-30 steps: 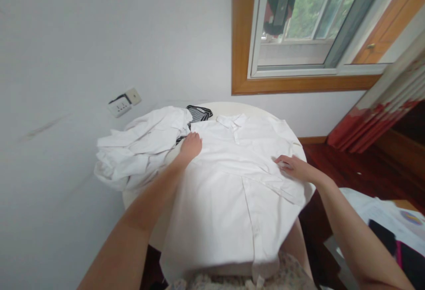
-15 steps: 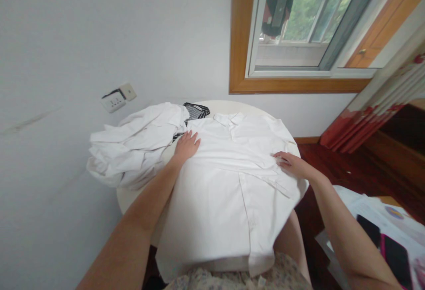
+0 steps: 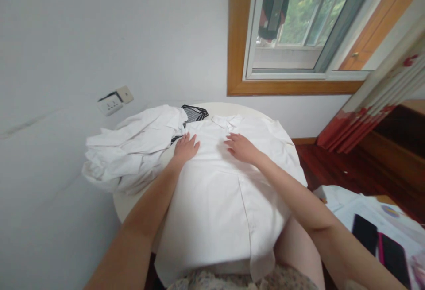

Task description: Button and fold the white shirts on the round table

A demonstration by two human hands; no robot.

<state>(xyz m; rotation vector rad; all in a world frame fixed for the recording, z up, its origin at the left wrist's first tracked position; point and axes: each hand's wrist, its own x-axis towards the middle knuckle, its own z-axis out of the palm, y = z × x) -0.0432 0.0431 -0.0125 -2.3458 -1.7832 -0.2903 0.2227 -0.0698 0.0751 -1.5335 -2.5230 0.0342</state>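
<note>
A white button-up shirt (image 3: pixel 209 206) lies spread over a round table (image 3: pixel 124 201), collar toward the wall and its hem hanging over the near edge. My left hand (image 3: pixel 186 147) rests open on the shirt's left side, fingers pointing toward the wall. Over the middle of the shirt, just below the collar (image 3: pixel 227 121), is my right hand (image 3: pixel 241 147), its fingers stretched out to the left. Neither hand grips the fabric. My right forearm crosses above the shirt's right side and hides part of it.
Crumpled white clothes (image 3: pixel 133 144) are heaped on the table's left, beside a black-and-white striped cloth (image 3: pixel 195 114). At lower right, papers (image 3: pixel 345 212) and two dark phones (image 3: pixel 365 232) lie on another surface. A wall socket (image 3: pixel 109 104), window and curtain (image 3: pixel 352 121) stand beyond.
My right hand has moved left from the shirt's right edge to its middle, below the collar. Creases across the shirt look smoother. My left hand stays in place.
</note>
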